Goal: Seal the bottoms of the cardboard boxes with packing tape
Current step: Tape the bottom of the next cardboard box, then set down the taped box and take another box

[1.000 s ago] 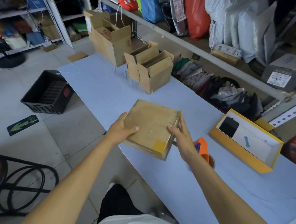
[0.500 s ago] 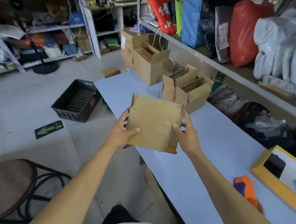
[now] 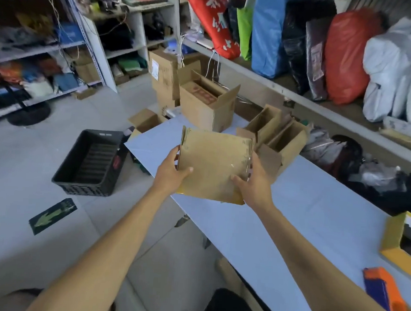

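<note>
Your pale blue table is running from 11 o'clock to 5 o'clock. Above its near edge you are holding a cardboard box, broad face toward you. Your left hand is gripping its left edge, your right hand its right. An orange-and-blue tape dispenser is lying at 4 o'clock.

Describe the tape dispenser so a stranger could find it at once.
Start at the long pale blue table and follow it to its near right end. The tape dispenser lies there, just nearer than the yellow tray: the only orange-and-blue thing on the table.
</note>
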A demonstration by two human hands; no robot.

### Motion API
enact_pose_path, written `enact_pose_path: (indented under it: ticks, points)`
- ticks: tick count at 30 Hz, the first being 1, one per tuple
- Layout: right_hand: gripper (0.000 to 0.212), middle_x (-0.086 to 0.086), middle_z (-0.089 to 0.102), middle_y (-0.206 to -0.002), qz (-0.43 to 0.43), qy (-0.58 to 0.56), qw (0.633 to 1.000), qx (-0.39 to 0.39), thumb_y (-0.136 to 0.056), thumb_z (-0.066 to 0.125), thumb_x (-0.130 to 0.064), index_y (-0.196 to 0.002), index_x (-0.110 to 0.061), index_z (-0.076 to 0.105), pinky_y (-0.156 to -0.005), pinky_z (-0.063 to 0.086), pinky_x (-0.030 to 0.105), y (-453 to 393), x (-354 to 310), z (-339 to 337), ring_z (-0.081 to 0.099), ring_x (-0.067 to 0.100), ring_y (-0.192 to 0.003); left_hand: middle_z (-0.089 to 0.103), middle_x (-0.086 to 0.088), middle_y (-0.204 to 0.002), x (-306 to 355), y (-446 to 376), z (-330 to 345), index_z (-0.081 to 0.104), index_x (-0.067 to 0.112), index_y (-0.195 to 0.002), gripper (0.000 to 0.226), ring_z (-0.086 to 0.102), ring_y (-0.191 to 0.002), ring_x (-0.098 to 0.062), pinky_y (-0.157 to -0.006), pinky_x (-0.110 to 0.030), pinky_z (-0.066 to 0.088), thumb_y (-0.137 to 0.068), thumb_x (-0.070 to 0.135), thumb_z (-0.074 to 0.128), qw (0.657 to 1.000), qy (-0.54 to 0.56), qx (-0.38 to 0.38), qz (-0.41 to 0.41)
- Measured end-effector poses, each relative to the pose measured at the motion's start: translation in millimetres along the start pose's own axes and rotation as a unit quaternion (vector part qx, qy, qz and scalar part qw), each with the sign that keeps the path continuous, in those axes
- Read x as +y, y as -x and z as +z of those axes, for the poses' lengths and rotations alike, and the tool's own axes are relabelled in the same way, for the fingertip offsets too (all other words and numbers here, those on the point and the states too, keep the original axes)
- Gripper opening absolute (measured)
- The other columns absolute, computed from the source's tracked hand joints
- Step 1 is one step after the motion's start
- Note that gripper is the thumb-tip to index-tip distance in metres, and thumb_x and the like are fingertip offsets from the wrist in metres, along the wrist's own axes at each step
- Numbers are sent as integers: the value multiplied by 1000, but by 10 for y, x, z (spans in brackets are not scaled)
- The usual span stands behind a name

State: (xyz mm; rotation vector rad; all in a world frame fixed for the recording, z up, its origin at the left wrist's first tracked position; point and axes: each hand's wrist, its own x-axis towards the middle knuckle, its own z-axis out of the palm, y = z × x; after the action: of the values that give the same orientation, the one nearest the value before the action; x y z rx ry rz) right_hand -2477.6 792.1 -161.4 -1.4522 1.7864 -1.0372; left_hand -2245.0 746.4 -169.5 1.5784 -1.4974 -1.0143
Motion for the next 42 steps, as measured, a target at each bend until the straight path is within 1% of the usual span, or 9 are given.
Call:
enact_pose_path:
  ticks: [4, 8, 11, 16, 19, 24, 31, 38, 42]
  points:
    - [81, -15, 59, -124, -1, 11, 1000, -1, -80, 71, -22, -145, -44, 28, -89, 54, 44, -509, -65, 377, 59, 13, -107, 49, -1, -133, -179, -734, -143, 39, 23, -146, 70, 51, -122, -23, -92, -31, 41, -85, 19, 74, 999, -34, -13, -9]
    - [75, -6, 60, -127, -4, 15, 1000, -7, -79, 72, -26, -143, -37, 35, -90, 53, 49, -1134, -124, 738, 59, 22, -112, 51, -4, -133, -329, -1403, -305, 41, 24, -144, 67, 53, -119, -23, -90, -32, 43, -85, 20, 73, 999, -43, -9, -16]
    - [71, -7, 61, -121, 5, 2, 1000, -2, -79, 73, -21, -141, -34, 39, -90, 53, 48, -1472, -188, 1018, 60, 20, -109, 54, -1, -134, -424, -1806, -449, 42, 26, -143, 66, 55, -118, -23, -90, -34, 47, -85, 19, 72, 998, -44, -16, -37]
    - [49, -8, 62, -99, 61, -25, 997, 37, -80, 73, -20, -123, -28, 50, -78, 56, 46, -1927, -182, 1468, 65, 9, -79, 59, 8, -120, -579, -2505, -661, 49, 32, -136, 60, 59, -100, -13, -65, -18, 43, -81, 20, 71, 997, -45, -35, -50]
    - [47, -2, 61, -104, 87, -28, 993, 68, -81, 72, -17, -120, -29, 50, -77, 56, 38, -2104, -194, 1682, 62, 5, -80, 62, 5, -117, -666, -2904, -729, 54, 26, -132, 55, 59, -104, -16, -67, -22, 42, -80, 23, 72, 994, -88, -63, -31]
    - [38, -2, 60, -97, 137, -29, 984, 110, -82, 66, -13, -111, -30, 47, -78, 56, 49, -2414, -264, 2031, 63, 17, -81, 67, 4, -114, -852, -3578, -751, 60, 25, -125, 50, 64, -100, -16, -71, -22, 46, -77, 22, 73, 988, -96, -124, -16]
    - [53, 1, 58, -114, 216, -19, 962, 168, -88, 69, -13, -128, -11, 35, -87, 52, 45, -2571, -454, 2601, 59, 27, -107, 70, -3, -112, -1086, -4257, -794, 59, 23, -117, 47, 67, -93, -21, -76, -39, 54, -71, 16, 66, 964, -31, -263, 7]
    - [70, -2, 50, -125, 264, -44, 942, 202, -88, 69, -14, -141, -18, 23, -85, 53, 39, -2650, -468, 3109, 57, 27, -109, 58, -2, -121, -1542, -4605, -811, 46, 12, -131, 59, 58, -107, -19, -92, -44, 53, -79, 3, 71, 940, -34, -339, 9]
    - [73, 0, 50, -131, 269, -34, 938, 218, -87, 68, -16, -144, -22, 23, -91, 52, 44, -2621, -479, 3185, 55, 27, -113, 57, 0, -112, -1603, -4588, -848, 43, 12, -127, 54, 59, -97, -18, -71, -29, 53, -80, 9, 70, 937, -65, -343, 12]
